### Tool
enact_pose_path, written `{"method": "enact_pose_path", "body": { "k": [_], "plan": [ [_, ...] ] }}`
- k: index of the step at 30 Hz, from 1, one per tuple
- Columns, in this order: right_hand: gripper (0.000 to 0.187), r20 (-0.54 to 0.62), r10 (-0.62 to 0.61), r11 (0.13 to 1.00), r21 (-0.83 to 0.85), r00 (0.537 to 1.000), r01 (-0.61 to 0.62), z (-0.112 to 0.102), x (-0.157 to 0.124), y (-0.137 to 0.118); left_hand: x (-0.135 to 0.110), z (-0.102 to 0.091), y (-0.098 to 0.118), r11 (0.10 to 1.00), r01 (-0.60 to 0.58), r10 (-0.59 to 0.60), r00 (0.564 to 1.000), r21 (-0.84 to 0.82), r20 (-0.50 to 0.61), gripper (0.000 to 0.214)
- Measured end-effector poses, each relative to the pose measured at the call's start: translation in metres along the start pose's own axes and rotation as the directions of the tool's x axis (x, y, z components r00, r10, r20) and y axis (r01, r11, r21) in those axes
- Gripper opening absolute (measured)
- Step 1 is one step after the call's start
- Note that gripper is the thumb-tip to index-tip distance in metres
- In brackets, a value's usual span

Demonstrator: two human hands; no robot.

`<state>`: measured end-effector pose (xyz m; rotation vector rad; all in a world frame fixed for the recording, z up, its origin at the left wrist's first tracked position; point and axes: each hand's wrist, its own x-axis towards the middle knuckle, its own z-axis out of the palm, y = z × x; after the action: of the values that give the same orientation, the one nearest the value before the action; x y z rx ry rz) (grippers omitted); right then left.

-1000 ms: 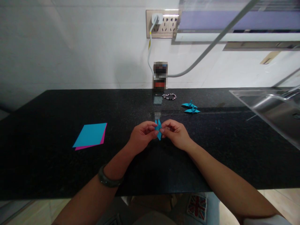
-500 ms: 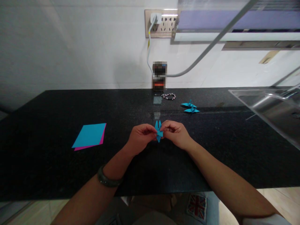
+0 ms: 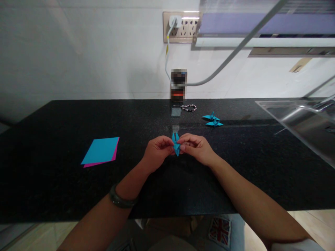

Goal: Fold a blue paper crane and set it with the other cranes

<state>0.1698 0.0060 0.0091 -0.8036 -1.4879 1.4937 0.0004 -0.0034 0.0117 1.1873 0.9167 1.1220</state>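
Observation:
Between my two hands is a small blue folded paper (image 3: 176,145), with two narrow points toward the wall and one point toward me. My left hand (image 3: 159,150) pinches its left side between thumb and fingers. On the opposite side my right hand (image 3: 196,147) has its thumb and fingertips closed on the paper. The fingertips hide parts of the folds. Two finished blue paper cranes (image 3: 213,120) stand on the black counter beyond my right hand. Left of my hands lie square paper sheets (image 3: 101,150), blue on top with pink showing beneath.
A beaded bracelet (image 3: 189,108) lies near the wall, beside a pixelated upright object (image 3: 179,85). A metal sink (image 3: 309,122) is set in the counter (image 3: 65,195) at the right. A grey cable (image 3: 227,62) hangs across the wall from the upper right.
The folded paper looks narrower now, its middle flap pressed in between my fingers. Both hands stay in nearly the same place; the paper has shifted slightly left.

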Motion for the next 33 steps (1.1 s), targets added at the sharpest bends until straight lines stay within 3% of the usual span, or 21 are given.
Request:
{"method": "enact_pose_path", "body": {
  "k": [7,16,25,29,33],
  "plan": [
    [0.013,-0.092,-0.096,0.989,-0.119,0.991,0.085,0.0007,0.0015,0.0069,-0.0006,0.0017,0.0007,0.997,0.061,-0.058,0.997,-0.052,0.051,0.023],
    [0.004,-0.031,-0.201,0.964,-0.182,0.979,0.192,-0.0011,-0.0003,0.002,-0.0019,-0.0009,-0.0055,0.979,0.139,-0.128,0.989,-0.148,0.08,0.018],
    [0.004,-0.061,-0.157,0.969,-0.202,0.986,0.141,0.0,-0.0001,-0.0006,-0.0009,-0.003,0.0016,0.952,0.252,-0.229,0.963,-0.176,0.143,0.021],
    [0.004,-0.067,-0.132,0.97,-0.212,0.989,0.115,0.0002,0.0002,0.0005,0.0001,-0.0024,-0.0001,0.967,0.215,-0.2,0.973,-0.138,0.112,0.027],
    [0.013,-0.116,0.016,0.999,-0.03,0.993,-0.02,0.0023,0.0014,-0.0008,0.0013,-0.0013,-0.0013,0.985,0.14,-0.135,0.989,-0.098,0.058,0.033]
  ]
}}
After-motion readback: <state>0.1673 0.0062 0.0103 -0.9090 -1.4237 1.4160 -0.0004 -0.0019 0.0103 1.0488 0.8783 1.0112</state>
